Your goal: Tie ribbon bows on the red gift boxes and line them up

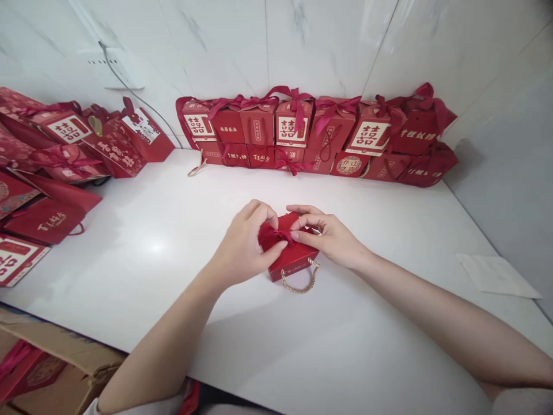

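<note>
A small red gift box (298,260) stands in the middle of the white table, with a twisted gold cord handle (301,288) hanging on its near side. Across its top runs a dark red ribbon (283,234), gathered at the centre. My left hand (250,242) pinches the ribbon from the left between thumb and fingers. From the right, my right hand (322,231) has thumb and index finger closed on the ribbon at the same spot. Part of the box top and the ribbon's ends are hidden behind my fingers.
Along the tiled wall stand two stacked rows of red gift boxes (259,127) with ribbons. More red boxes (56,219) crowd the left side. A white paper (496,274) lies at the right edge. An open cardboard box (64,346) sits below at left.
</note>
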`<state>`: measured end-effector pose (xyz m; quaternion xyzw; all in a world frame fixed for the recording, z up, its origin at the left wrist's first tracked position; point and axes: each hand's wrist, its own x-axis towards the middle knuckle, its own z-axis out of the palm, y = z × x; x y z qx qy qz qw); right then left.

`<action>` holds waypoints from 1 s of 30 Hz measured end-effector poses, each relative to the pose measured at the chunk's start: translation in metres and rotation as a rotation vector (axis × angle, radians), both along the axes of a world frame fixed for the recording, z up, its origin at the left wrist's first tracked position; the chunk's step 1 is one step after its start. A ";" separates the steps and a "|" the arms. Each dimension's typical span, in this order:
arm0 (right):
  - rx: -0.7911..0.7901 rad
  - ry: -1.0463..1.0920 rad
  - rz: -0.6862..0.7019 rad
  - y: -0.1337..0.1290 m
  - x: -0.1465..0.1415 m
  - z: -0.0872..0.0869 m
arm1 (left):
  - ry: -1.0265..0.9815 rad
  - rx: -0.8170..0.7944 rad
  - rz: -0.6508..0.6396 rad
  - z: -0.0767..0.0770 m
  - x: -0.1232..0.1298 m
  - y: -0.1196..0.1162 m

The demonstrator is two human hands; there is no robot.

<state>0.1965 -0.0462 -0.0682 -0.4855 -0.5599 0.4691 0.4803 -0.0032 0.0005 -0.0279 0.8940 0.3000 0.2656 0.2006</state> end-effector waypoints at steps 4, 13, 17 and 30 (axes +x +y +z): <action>-0.008 -0.008 0.010 -0.001 0.000 0.000 | 0.106 0.030 -0.040 0.011 -0.013 0.012; -0.014 -0.037 0.016 -0.002 0.001 0.000 | 0.034 -0.256 0.033 0.004 -0.010 0.014; -0.003 -0.063 0.024 -0.003 0.000 0.002 | -0.013 -0.272 0.153 -0.003 -0.004 0.011; 0.011 -0.113 0.044 -0.004 0.000 0.005 | 0.008 -0.257 0.064 -0.003 -0.004 0.011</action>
